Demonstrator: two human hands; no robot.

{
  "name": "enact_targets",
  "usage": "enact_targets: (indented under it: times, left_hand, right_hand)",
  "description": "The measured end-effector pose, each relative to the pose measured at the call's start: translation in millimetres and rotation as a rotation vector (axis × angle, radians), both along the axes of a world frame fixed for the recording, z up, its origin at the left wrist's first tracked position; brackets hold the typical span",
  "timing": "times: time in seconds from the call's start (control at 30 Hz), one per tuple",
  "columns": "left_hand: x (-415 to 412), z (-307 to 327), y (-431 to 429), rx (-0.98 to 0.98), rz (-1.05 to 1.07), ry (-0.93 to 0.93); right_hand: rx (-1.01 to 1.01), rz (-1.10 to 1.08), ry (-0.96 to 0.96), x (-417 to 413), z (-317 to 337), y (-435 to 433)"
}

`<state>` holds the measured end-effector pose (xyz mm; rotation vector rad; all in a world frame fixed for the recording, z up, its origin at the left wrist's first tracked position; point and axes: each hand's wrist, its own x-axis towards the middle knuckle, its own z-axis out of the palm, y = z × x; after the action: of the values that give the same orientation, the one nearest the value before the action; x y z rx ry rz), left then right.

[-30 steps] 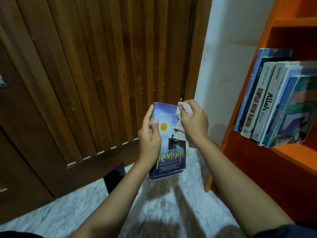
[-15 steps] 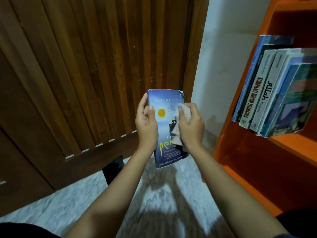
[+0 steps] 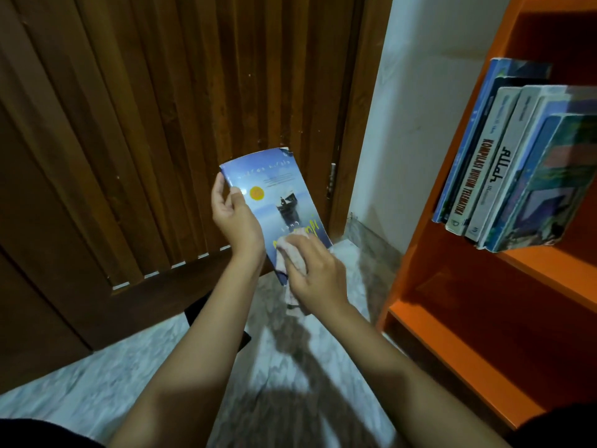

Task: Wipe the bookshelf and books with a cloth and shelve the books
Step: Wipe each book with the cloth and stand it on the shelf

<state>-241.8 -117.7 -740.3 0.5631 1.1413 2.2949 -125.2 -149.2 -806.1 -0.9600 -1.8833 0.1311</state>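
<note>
Just left of the middle of the frame, the left hand [image 3: 237, 221] holds a blue paperback book [image 3: 277, 189] upright with its front cover facing the camera. It grips the book's left edge, with the thumb lying on the cover near a small yellow sun and the fingers wrapped round behind. The right hand [image 3: 318, 276], a little lower and to the right, has a pale crumpled cloth [image 3: 292, 253] bunched under its curled fingers and presses it against the lower part of the cover, hiding most of the yellow title. A loose end of the cloth hangs below the palm. The book is held in the air in front of a dark wooden slatted door [image 3: 161, 124] that fills the upper left of the frame, well apart from the orange bookshelf [image 3: 429, 240] on the right side. On the shelf, at the upper right, a row of books [image 3: 504, 163] stands leaning, spines outward. A white wall [image 3: 413, 108] shows between door and bookshelf, and a pale marbled floor [image 3: 97, 383] runs across the bottom. A black object [image 3: 200, 310] lies on the floor behind the left forearm.
</note>
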Motion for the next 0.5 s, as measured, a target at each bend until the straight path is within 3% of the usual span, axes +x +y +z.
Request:
enact_targets:
  times: [0.13, 0.27, 0.4, 0.5]
  left_hand:
    - [-10.5, -3.4, -5.1, 0.003, -0.013, -0.055]
    - [0.4, 1.5, -14.9, 0.023, -0.15, -0.015]
    - [28.4, 17.9, -18.6, 0.095, -0.32, 0.057]
    - [60.0, 33.1, -20.5, 0.149, -0.415, 0.135]
  right_hand:
    - [-0.117, -0.062, 0.001, 11.1, -12.8, 6.1]
    - [-0.311, -0.165, 0.271, 29.7, -6.2, 21.6]
    - [-0.439, -0.029, 0.533, 56.3, 28.6, 24.2]
    - [-0.569, 0.03, 0.609, 95.8, 58.9, 16.6]
